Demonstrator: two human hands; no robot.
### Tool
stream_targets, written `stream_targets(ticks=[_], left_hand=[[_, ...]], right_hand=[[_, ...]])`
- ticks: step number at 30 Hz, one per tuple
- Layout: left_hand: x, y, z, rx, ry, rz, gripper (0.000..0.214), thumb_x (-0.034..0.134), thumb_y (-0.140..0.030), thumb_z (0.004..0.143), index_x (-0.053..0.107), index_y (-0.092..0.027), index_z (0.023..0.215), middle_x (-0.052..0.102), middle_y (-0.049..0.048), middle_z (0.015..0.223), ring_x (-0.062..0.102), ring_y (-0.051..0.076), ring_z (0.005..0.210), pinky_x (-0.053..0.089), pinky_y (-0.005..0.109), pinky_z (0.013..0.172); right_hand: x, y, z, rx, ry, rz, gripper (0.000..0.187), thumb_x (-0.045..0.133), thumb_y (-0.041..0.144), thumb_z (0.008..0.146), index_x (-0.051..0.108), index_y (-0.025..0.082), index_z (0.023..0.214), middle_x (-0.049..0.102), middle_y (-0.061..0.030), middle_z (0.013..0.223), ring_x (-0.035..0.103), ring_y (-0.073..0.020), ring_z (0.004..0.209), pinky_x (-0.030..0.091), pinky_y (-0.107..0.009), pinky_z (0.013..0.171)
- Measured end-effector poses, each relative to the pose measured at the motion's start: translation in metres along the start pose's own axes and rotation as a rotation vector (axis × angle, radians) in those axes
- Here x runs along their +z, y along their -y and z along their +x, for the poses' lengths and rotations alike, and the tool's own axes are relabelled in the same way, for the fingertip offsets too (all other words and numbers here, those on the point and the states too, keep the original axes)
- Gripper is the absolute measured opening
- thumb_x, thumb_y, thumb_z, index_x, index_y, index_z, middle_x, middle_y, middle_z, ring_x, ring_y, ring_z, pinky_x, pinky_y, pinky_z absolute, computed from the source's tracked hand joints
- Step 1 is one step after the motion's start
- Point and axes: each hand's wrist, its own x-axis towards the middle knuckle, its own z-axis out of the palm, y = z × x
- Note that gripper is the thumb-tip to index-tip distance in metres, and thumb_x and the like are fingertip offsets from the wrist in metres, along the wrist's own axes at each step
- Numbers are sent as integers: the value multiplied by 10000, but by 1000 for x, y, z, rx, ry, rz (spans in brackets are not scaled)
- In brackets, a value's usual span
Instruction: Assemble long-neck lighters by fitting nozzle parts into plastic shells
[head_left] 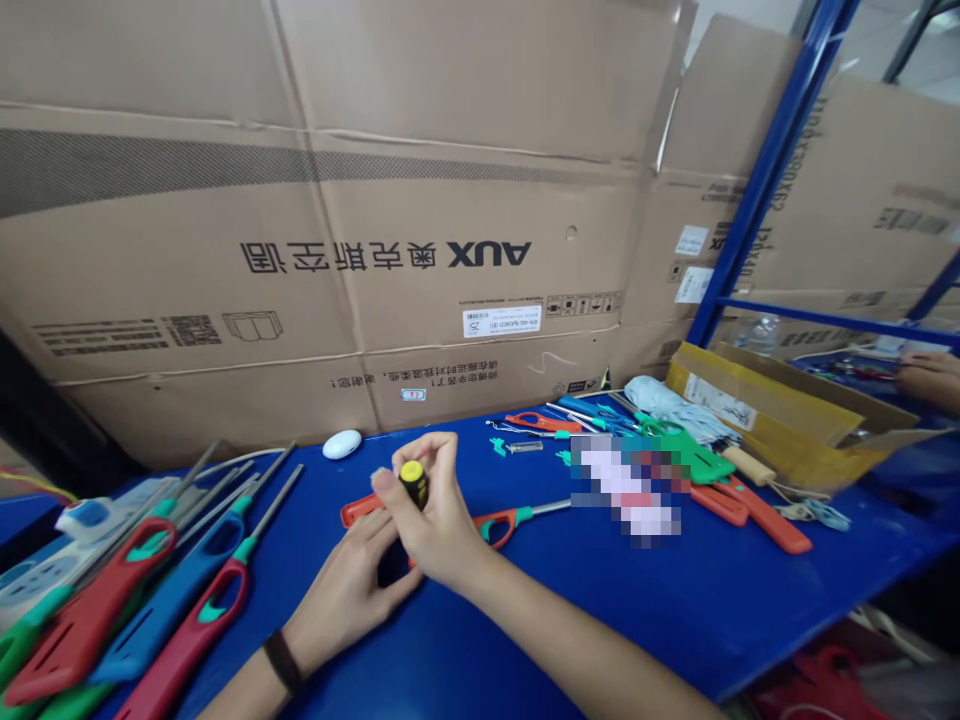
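Note:
My right hand (442,520) is closed around a screwdriver (413,482) with a black and yellow handle, which stands roughly upright over the table. Its shaft and tip are hidden by my fingers. Under it, my left hand (360,575), with a dark band at the wrist, grips an orange long-necked lighter (361,508) lying across the table. The lighter's trigger loop shows right of my hands, and its metal tube (551,507) points right. My hands cover its middle.
Several long lighters in red, blue and green (169,600) lie at the left. A white oval object (342,444) sits near the cardboard wall (375,200). Lighter parts (525,447), orange handles (765,515) and a yellow open box (757,420) are at the right.

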Motion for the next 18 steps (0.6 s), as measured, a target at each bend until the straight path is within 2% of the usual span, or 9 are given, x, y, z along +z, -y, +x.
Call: stream_targets(ticks=[2, 3, 4, 7, 10, 12, 15, 16, 18], left_hand=[[0, -1, 0, 1, 8, 10, 329, 607, -359, 786, 579, -224, 1084, 668, 85, 1073, 635, 286, 982, 539, 393, 816], [0, -2, 0, 0, 18, 16, 320, 606, -370, 788, 585, -224, 1072, 671, 86, 1066, 637, 285, 979, 538, 398, 817], [0, -2, -1, -3, 31, 21, 319, 605, -379, 792, 587, -225, 1071, 670, 87, 1072, 633, 284, 989, 536, 403, 826], [-1, -3, -2, -1, 61, 35, 359, 595, -386, 807, 566, -232, 1130, 643, 94, 1149, 602, 290, 1063, 516, 420, 874], [0, -1, -3, 12, 63, 46, 420, 594, -385, 808, 531, -230, 1193, 613, 102, 1211, 573, 300, 1114, 504, 429, 901], [0, 1, -3, 15, 61, 44, 419, 596, -386, 806, 535, -225, 1189, 623, 101, 1193, 586, 296, 1095, 513, 423, 889], [0, 1, -2, 11, 64, 45, 359, 606, -398, 797, 585, -221, 1108, 669, 93, 1090, 626, 287, 1017, 532, 413, 848], [0, 0, -2, 8, 62, 47, 344, 611, -405, 792, 600, -219, 1081, 678, 91, 1063, 634, 286, 996, 535, 411, 837], [-2, -2, -1, 11, 50, 51, 330, 616, -410, 785, 615, -218, 1054, 679, 90, 1060, 636, 287, 990, 535, 408, 833]], right_hand=[[-2, 1, 0, 26, 81, -28, 212, 386, 433, 920, 422, 245, 1010, 480, -17, 912, 525, -133, 780, 476, -323, 781], [-3, 2, 0, 34, 121, -49, 240, 326, 428, 939, 463, 243, 1007, 484, -30, 948, 528, -136, 805, 471, -327, 794], [-4, 2, 1, 30, 138, -64, 251, 329, 425, 939, 493, 243, 991, 484, -38, 995, 532, -139, 831, 467, -327, 806], [-3, -1, 2, 28, 86, -9, 224, 568, 409, 830, 471, 252, 957, 483, -29, 1082, 548, -137, 818, 479, -304, 760], [-1, -5, 1, 70, 3, 82, 367, 682, 393, 737, 397, 254, 921, 508, 17, 896, 522, -121, 707, 473, -276, 690], [0, -4, 1, 100, 17, 115, 314, 617, 437, 786, 407, 249, 925, 462, 36, 765, 485, -119, 650, 459, -267, 650], [-2, 0, 2, 125, 111, 137, 291, 381, 497, 903, 505, 238, 950, 463, 7, 775, 483, -128, 654, 457, -279, 650], [-3, 1, 3, 123, 115, 133, 309, 366, 497, 908, 529, 236, 943, 481, -5, 811, 500, -133, 695, 461, -286, 686], [-2, 3, 4, 140, 103, 153, 261, 492, 481, 860, 523, 238, 952, 512, -10, 879, 527, -139, 764, 462, -293, 746]])
